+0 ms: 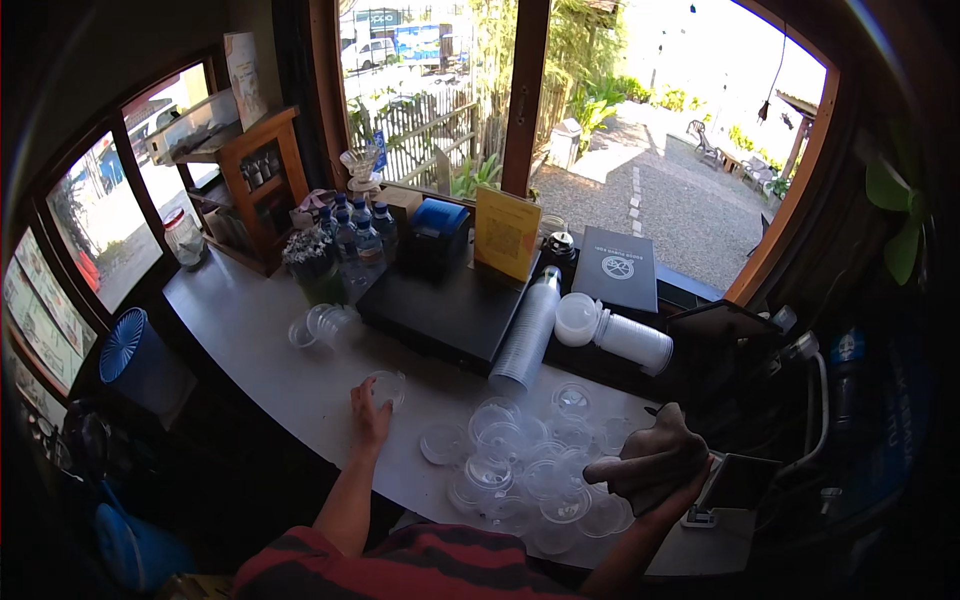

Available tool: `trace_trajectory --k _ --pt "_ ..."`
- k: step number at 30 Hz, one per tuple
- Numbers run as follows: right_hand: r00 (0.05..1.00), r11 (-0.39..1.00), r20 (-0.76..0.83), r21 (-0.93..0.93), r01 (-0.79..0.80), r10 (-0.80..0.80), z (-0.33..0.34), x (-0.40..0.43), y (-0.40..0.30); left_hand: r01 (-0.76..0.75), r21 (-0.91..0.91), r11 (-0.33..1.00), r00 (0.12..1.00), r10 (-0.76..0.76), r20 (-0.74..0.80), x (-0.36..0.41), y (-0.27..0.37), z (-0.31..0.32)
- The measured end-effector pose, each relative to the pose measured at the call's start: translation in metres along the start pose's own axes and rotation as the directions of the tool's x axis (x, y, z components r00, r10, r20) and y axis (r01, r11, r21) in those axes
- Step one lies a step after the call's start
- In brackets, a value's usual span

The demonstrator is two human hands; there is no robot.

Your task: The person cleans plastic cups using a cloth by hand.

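My left hand (369, 411) grips the edge of a clear plastic lid (388, 391) low over the counter, its thumb and fingers at the lid's near left side. In my right hand (684, 491), partly hidden under it, is a crumpled grey-brown cloth (652, 461). Between my hands a loose heap of clear plastic lids (525, 469) spreads over the counter. A small group of similar lids (330, 325) lies further left. Beyond the heap, a long stack of clear plastic cups (526, 330) lies on its side against a black cash drawer (450, 307).
Water bottles (360, 236), a yellow sign (507, 234) and a black menu folder (615, 270) stand or lie near the window. A shorter cup stack (634, 343) lies right of the long one. A tablet on a stand (739, 480) sits beside my right hand.
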State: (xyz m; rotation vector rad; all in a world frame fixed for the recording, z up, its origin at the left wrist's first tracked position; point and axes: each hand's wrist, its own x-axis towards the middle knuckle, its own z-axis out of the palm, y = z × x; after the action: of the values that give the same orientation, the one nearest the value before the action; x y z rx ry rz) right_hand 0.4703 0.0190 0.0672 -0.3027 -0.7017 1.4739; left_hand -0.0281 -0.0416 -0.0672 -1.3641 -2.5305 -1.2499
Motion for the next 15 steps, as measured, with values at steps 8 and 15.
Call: trace_trajectory --k 8,15 --pt "0.982 0.965 0.021 -0.181 0.189 -0.188 0.086 -0.02 0.014 -0.167 -0.744 0.647 0.951 0.304 0.051 -0.041 0.132 -0.008" --pt "0.959 0.592 0.146 -0.805 -0.028 0.244 0.083 -0.055 0.093 -0.223 -0.854 0.47 0.673 0.708 0.214 -0.089 0.253 -0.046"
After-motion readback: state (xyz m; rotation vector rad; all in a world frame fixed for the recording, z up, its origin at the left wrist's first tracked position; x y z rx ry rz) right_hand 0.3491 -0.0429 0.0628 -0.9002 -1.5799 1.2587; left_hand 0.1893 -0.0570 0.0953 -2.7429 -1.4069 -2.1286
